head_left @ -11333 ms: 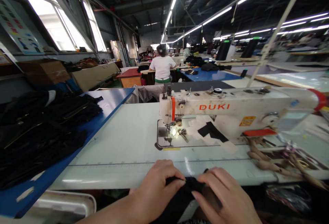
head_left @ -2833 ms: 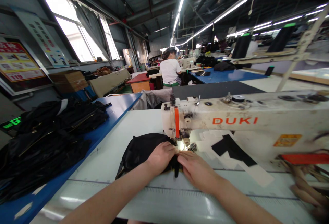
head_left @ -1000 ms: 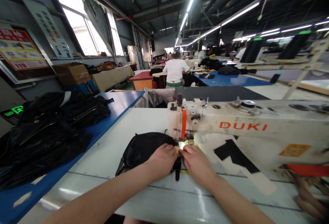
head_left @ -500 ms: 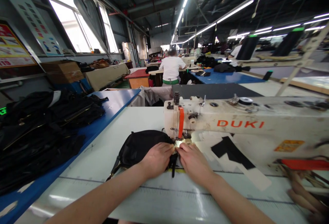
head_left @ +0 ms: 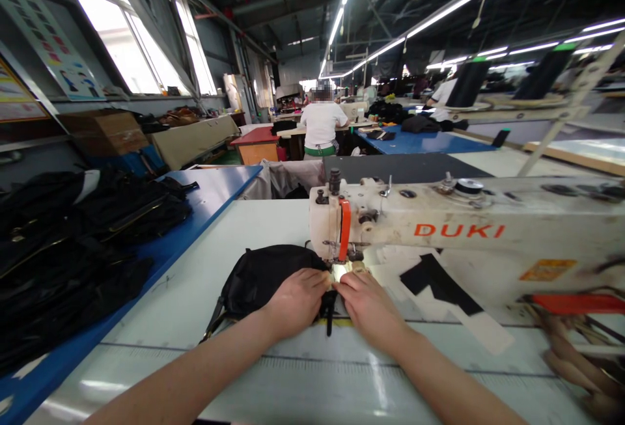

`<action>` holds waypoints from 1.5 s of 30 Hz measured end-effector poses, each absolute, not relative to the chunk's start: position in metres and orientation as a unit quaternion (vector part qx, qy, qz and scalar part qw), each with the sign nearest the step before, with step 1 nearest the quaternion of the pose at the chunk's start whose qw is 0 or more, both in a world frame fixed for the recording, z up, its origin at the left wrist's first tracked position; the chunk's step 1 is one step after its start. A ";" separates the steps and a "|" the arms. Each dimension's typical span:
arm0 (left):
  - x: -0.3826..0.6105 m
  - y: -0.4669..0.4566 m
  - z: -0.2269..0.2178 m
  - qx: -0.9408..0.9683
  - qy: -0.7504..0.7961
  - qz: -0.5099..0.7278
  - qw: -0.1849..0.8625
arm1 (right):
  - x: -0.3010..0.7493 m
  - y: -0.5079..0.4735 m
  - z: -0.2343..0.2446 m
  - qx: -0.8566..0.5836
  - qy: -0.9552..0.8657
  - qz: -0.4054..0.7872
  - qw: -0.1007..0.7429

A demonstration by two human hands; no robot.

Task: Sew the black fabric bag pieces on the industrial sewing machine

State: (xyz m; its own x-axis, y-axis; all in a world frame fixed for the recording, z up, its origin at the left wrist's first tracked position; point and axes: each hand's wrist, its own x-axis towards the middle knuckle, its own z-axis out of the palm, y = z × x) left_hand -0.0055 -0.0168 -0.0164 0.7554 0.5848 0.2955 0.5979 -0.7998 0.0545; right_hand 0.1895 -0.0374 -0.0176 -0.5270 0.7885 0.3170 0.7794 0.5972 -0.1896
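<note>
A black fabric bag (head_left: 263, 276) lies on the white sewing table (head_left: 229, 243), its right end tucked under the needle of the white DUKI sewing machine (head_left: 459, 230). My left hand (head_left: 297, 299) rests on the bag's right end with curled fingers pressing the fabric down. My right hand (head_left: 367, 306) lies just right of it, fingertips pinching the same fabric at the lit needle area. A short black strap end (head_left: 330, 313) sticks out between the two hands toward me.
A heap of black bags (head_left: 73, 243) covers the blue side table (head_left: 215, 191) on the left. Black and white fabric patches (head_left: 439, 285) lie under the machine arm. Tan tool handles (head_left: 571, 366) sit at the right. A person in a white shirt (head_left: 319, 127) sits far ahead.
Both hands have stayed at the needle with the bag over the last second, and the bag's left end has crept slightly leftward. Far earlier, the hands held black fabric at the table's near edge.
</note>
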 end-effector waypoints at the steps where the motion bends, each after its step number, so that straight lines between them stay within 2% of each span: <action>1: -0.006 -0.016 -0.017 -0.936 -0.316 -0.152 0.022 | 0.190 -0.037 -0.018 -0.449 -0.874 0.013 0.187; 26: -0.008 -0.014 -0.015 -0.911 -0.345 -0.218 -0.062 | 0.199 -0.046 -0.018 -0.410 -0.882 0.071 0.222; 38: -0.004 -0.018 -0.011 -0.935 -0.296 -0.196 -0.011 | 0.203 -0.047 -0.012 -0.397 -0.896 0.065 0.186; 45: -0.004 -0.021 -0.016 -0.928 -0.284 -0.240 -0.004 | 0.203 -0.047 -0.012 -0.394 -0.899 0.056 0.182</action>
